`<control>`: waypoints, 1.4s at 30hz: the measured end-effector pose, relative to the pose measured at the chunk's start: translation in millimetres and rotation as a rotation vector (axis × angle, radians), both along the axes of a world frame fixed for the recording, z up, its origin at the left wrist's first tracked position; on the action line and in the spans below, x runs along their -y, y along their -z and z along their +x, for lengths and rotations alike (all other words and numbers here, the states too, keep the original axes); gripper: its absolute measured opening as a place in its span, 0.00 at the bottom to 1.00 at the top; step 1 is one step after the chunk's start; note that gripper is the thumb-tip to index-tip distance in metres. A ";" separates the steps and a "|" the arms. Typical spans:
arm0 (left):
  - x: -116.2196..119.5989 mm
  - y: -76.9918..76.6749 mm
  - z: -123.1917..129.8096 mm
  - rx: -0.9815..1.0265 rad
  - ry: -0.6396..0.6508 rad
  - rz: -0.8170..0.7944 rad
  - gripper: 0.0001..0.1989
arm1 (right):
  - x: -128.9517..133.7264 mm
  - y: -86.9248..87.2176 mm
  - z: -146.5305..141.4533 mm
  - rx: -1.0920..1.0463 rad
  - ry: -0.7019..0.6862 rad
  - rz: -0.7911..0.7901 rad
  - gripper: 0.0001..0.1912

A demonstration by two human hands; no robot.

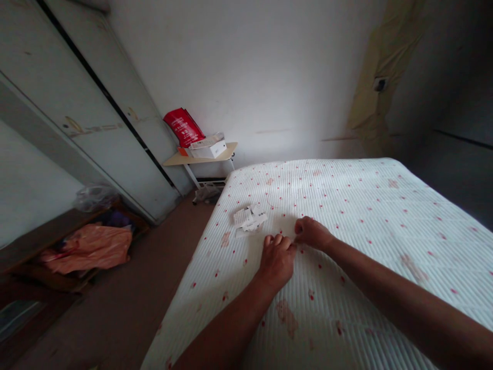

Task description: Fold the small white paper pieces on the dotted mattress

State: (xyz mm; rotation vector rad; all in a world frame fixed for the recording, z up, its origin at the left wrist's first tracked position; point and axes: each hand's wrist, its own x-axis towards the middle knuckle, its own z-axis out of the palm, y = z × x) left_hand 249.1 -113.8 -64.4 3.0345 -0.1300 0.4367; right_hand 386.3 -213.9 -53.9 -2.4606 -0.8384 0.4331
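Note:
Both of my hands are close together over the striped mattress (346, 200), which carries a pattern of red dots and small bears. The fingers of my left hand (277, 261) are curled down against the cover, and what is under them is hidden. My right hand (311, 233) is closed in a pinch just beside it. A tiny pale bit shows between the two hands, too small to name. Beyond my left hand lies a small pile of printed paper pieces (250, 218). A thin curved line, perhaps a thread, shows on the cover behind the hands.
At the back left, a small table (215, 158) holds a red bag (184, 127) and a white box (210, 149). A wardrobe (108, 123) lines the left wall. An orange plastic bag (90, 246) rests on a low wooden cabinet (23, 241). Brown floor runs beside the mattress.

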 end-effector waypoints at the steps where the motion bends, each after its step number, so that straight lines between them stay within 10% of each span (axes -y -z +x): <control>1: -0.2 -0.1 -0.7 0.000 -0.001 -0.002 0.10 | 0.8 0.3 0.8 0.015 -0.003 -0.012 0.07; 15: -9.7 -5.3 -17.2 0.023 0.025 -0.058 0.10 | 2.1 0.1 -8.0 0.104 -0.009 -0.112 0.05; 22: -45.3 -2.2 -16.2 0.229 -0.272 -0.336 0.11 | 4.0 -0.3 -4.2 0.098 -0.034 -0.134 0.04; 28: -29.7 -0.7 4.9 0.109 -0.311 -0.507 0.06 | 5.2 2.1 -6.9 0.106 -0.034 -0.121 0.04; 42: -7.5 5.6 20.7 0.017 -0.429 -0.364 0.07 | 7.0 1.0 -3.8 0.070 -0.037 -0.066 0.03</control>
